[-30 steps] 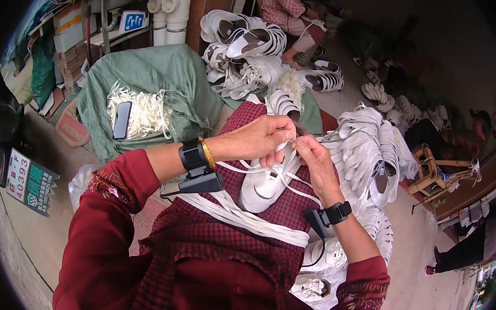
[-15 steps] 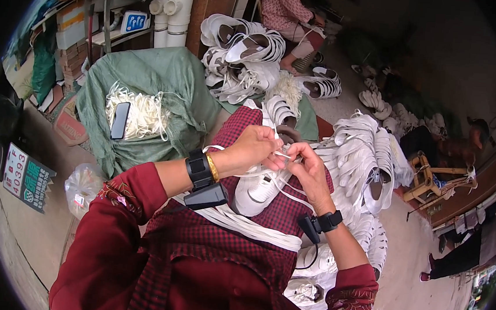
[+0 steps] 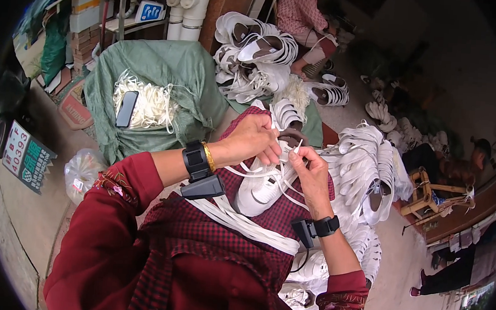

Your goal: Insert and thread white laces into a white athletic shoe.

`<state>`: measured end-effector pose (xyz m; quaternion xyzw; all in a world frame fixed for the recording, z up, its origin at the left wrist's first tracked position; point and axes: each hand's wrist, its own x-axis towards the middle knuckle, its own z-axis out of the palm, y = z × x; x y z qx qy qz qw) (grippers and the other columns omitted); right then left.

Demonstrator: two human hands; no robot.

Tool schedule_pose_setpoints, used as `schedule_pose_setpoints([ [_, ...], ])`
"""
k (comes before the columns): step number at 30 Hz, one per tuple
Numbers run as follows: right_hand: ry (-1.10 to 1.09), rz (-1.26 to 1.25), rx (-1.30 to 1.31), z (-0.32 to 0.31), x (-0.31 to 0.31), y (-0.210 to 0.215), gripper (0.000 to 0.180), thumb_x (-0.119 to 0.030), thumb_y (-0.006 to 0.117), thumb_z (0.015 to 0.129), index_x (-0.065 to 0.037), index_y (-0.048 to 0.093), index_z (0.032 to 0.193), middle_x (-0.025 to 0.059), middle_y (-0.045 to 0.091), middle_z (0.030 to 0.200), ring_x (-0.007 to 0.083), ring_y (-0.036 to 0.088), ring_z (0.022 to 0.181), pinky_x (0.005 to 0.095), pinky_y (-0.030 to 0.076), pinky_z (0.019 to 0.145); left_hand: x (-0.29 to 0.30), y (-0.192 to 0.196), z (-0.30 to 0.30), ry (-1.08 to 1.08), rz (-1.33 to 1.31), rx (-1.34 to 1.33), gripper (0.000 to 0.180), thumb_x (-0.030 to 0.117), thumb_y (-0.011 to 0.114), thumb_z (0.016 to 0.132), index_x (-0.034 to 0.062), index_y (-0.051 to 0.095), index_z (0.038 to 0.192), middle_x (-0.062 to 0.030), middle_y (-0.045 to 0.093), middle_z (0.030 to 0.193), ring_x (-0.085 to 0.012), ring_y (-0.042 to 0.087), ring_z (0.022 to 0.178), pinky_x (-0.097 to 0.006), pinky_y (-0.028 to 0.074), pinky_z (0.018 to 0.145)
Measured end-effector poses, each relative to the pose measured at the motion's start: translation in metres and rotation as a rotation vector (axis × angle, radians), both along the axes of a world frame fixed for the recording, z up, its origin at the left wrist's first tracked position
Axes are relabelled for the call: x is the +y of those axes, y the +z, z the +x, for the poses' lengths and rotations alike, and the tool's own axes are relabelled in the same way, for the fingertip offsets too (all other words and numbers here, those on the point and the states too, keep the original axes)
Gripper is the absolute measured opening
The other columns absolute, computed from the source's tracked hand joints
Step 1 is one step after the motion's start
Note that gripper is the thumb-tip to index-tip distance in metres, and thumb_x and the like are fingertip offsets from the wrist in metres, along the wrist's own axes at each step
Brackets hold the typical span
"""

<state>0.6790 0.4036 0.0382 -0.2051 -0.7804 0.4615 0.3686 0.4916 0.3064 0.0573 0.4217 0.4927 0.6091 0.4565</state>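
A white shoe (image 3: 255, 195) lies on my lap over a red and black checked apron (image 3: 217, 254), its toe toward me. Between thumb and fingers, my right hand (image 3: 312, 176) pinches a white shoelace (image 3: 297, 149) near its tip, which sticks up above the fingers. My left hand (image 3: 254, 139) is closed at the left edge of the shoe's opening; its fingertips touch the upper, and what they grip is hidden. Loose lace strands loop across the shoe's front. A bundle of white laces (image 3: 242, 223) lies across the apron below the toe.
Stacked white shoes (image 3: 361, 155) stand at my right, with another pile (image 3: 262, 48) ahead. On the left, a green cloth-covered heap (image 3: 150, 60) bears laces and a phone (image 3: 126, 109). A person (image 3: 305, 14) sits beyond. A wooden chair (image 3: 431, 190) is far right.
My hands have moved apart. The right hand now holds the lace tip upright, while the left has shifted onto the shoe's left edge. The view has turned slightly.
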Motion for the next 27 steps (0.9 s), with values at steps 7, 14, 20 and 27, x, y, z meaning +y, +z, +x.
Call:
schedule_pose_setpoints([
  [7,-0.164,-0.320,0.249,0.044,0.035,-0.008,0.014,-0.021,0.070,0.097,-0.011,0.062,0.093,-0.0048,0.063,0.091,0.0031,0.054,0.079,0.0203,0.047,0.069,-0.072,-0.068,-0.191,0.604,-0.130,0.138,0.012,0.013,0.051,0.102,0.0020,0.053,0.097,-0.0132,0.070,0.083,-0.0177,0.069,0.062,-0.027,0.053,0.050],
  [14,-0.767,-0.191,0.400,0.238,0.140,-0.018,0.018,-0.029,0.075,0.093,-0.021,0.062,0.084,-0.0094,0.058,0.081,0.0017,0.053,0.080,0.0222,0.039,0.062,-0.109,-0.064,-0.314,0.963,-0.171,0.402,0.016,0.014,0.056,0.095,-0.0008,0.061,0.097,-0.0109,0.071,0.075,-0.0212,0.072,0.065,-0.031,0.056,0.054],
  [20,-0.691,0.311,-0.332,0.185,0.097,-0.027,0.038,-0.013,0.077,0.084,-0.005,0.060,0.117,0.0054,0.063,0.105,0.0178,0.060,0.091,0.0317,0.050,0.072,-0.033,-0.013,-0.133,0.592,0.308,1.040,0.048,0.009,0.071,0.086,0.0070,0.052,0.130,-0.0145,0.059,0.118,-0.0309,0.059,0.107,-0.038,0.050,0.088],
  [27,-0.181,0.546,-0.396,0.060,-0.011,0.016,0.022,-0.007,0.071,0.083,-0.002,0.064,0.103,0.0134,0.065,0.097,0.0295,0.061,0.093,0.0370,0.050,0.075,-0.053,-0.017,0.010,-0.123,0.463,1.385,0.026,0.026,0.081,0.080,0.0097,0.068,0.095,-0.0083,0.049,0.107,-0.0289,0.048,0.104,-0.039,0.039,0.088],
])
